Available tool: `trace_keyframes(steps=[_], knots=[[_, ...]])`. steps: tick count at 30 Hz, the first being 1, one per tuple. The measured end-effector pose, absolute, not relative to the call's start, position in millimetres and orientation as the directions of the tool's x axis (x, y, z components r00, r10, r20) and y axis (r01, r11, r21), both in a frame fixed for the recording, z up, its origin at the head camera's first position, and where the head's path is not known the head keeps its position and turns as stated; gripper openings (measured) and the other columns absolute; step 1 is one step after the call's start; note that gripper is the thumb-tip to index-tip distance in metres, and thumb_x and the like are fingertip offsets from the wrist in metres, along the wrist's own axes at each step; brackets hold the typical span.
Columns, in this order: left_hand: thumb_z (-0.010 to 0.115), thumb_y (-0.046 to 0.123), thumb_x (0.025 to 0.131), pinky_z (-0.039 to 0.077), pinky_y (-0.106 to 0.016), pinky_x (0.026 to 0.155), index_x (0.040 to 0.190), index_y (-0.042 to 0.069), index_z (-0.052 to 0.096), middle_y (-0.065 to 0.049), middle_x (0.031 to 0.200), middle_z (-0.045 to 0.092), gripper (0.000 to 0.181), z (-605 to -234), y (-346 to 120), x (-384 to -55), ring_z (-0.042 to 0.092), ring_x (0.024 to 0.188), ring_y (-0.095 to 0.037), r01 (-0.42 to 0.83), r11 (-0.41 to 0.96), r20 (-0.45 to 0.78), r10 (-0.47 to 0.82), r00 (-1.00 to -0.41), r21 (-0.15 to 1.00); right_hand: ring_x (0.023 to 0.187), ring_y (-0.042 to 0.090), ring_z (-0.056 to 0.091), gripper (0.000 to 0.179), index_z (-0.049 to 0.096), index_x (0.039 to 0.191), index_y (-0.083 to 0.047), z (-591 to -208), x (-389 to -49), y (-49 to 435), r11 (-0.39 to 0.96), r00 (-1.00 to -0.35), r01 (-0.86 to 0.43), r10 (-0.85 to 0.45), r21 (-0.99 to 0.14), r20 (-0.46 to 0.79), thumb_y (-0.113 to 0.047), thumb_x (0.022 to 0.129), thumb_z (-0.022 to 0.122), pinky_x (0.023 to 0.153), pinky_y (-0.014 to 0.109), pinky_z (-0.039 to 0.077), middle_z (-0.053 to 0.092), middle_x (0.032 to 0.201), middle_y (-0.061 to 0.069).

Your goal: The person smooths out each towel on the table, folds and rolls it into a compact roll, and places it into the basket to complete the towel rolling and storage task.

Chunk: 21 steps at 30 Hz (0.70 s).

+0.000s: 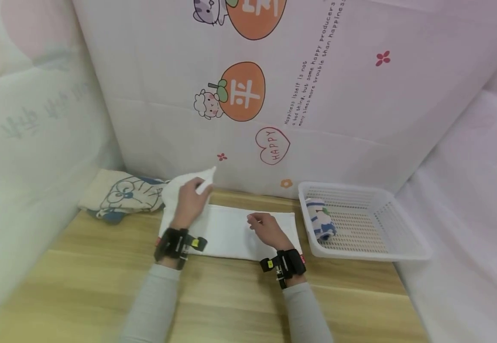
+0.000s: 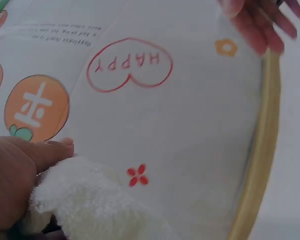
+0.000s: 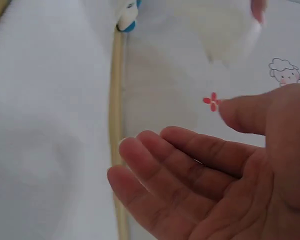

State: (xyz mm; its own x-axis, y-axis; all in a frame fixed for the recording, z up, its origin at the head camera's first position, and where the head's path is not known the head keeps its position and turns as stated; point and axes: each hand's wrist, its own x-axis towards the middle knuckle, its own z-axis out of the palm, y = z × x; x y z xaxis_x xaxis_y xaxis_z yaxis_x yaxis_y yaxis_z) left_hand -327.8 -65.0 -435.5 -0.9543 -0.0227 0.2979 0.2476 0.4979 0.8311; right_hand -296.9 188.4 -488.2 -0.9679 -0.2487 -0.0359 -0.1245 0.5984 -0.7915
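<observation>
**White towel with one end up in the air, left hand on it, right hand free**

So the left hand has the white towel clamped between thumb and fingers, near a corner. That end is lifted up off the table, with a pointy bit poking out past the fingers. The left wrist view shows the fluffy pile bunched up right by the thumb.

The right hand isn't gripping anything. It hangs above the flat part of the towel, and in the right wrist view the fingers are loosely bent with the thumb well apart from them.

The rest of the towel lies spread on the wooden table, near the back edge, and there's a little red tag at its right side. Both wrists have black camera straps on, with grey sleeves below.

Just left of the towel there's a crumpled beige cloth with a blue cartoon face on it. Over on the right sits a white plastic basket with a rolled blue-and-white towel against its left wall. Behind everything hangs a pale printed cloth with orange fruit, a sheep and a red "HAPPY" heart.
</observation>
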Motion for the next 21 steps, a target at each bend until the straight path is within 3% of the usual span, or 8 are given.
trace_keyframes(steps=[3,6,8,11,15,18,21], knots=[[0.07,0.022,0.096,0.054,-0.046,0.089,0.11,0.0,0.069,-0.018,0.108,0.072,0.026,-460.6,-36.6,-322.8,0.066,0.097,-0.032,0.229,0.435,0.236,0.04,-0.971,0.871,0.107,0.03,0.069,0.052,0.059,0.136,0.003,-501.0,-296.2,182.9,0.534,-0.97,-0.068,-0.232,-0.843,-0.069,-0.038,0.11,0.041,0.089,0.043,0.058,0.069,0.123,0.019],[0.069,0.022,0.098,0.055,-0.044,0.091,0.111,0.002,0.072,-0.014,0.108,0.073,0.024,-483.7,-21.5,-318.1,0.068,0.101,-0.029,0.26,0.421,0.19,0.202,-0.961,0.869,0.104,0.029,0.07,0.061,0.059,0.136,0.003,-511.7,-296.2,178.7,0.475,-0.969,-0.028,-0.229,-0.88,-0.093,-0.046,0.109,0.037,0.086,0.04,0.06,0.069,0.121,0.019],[0.065,0.023,0.101,0.057,-0.04,0.089,0.114,0.003,0.072,-0.013,0.107,0.073,0.025,-492.5,-21.2,-315.1,0.069,0.099,-0.027,0.304,0.411,0.153,0.36,-0.92,0.859,0.099,0.027,0.07,0.062,0.062,0.132,0.001,-516.0,-295.8,176.4,0.473,-0.967,-0.013,-0.23,-0.881,-0.109,-0.05,0.109,0.036,0.083,0.038,0.059,0.069,0.114,0.017],[0.058,0.021,0.104,0.058,-0.034,0.079,0.116,0.001,0.07,-0.015,0.103,0.073,0.026,-498.5,-32.2,-311.6,0.07,0.09,-0.024,0.371,0.379,0.144,0.508,-0.849,0.848,0.081,0.021,0.066,0.058,0.068,0.109,-0.002,-521.0,-297.2,172.8,0.513,-0.967,-0.023,-0.231,-0.858,-0.112,-0.05,0.108,0.037,0.072,0.034,0.054,0.065,0.09,0.011],[0.062,0.014,0.102,0.058,-0.034,0.08,0.113,-0.001,0.071,-0.013,0.101,0.074,0.02,-497.7,-60.9,-305.7,0.07,0.089,-0.021,0.407,0.434,0.202,0.443,-0.873,0.804,0.058,0.017,0.049,0.047,0.055,0.076,-0.007,-526.8,-301.0,168.8,0.565,-0.972,-0.047,-0.216,-0.824,-0.093,-0.04,0.108,0.044,0.058,0.031,0.041,0.046,0.063,0.003],[0.07,0.011,0.095,0.056,-0.043,0.088,0.111,0.001,0.071,-0.011,0.104,0.073,0.019,-496.5,-87.5,-297.3,0.068,0.096,-0.025,0.396,0.518,0.219,0.37,-0.903,0.758,0.054,0.015,0.035,0.044,0.04,0.069,-0.013,-529.1,-304.3,167.0,0.598,-0.979,-0.048,-0.189,-0.8,-0.083,-0.033,0.106,0.053,0.056,0.029,0.032,0.032,0.06,-0.001],[0.08,0.012,0.086,0.05,-0.054,0.098,0.117,0.001,0.068,-0.017,0.116,0.07,0.035,-500.6,-113.7,-285.5,0.063,0.11,-0.035,0.357,0.582,0.185,0.335,-0.924,0.73,0.056,0.015,0.026,0.046,0.031,0.07,-0.014,-532.2,-308.2,167.9,0.652,-0.984,-0.038,-0.155,-0.757,-0.083,-0.029,0.1,0.063,0.057,0.03,0.025,0.023,0.063,-0.002]])
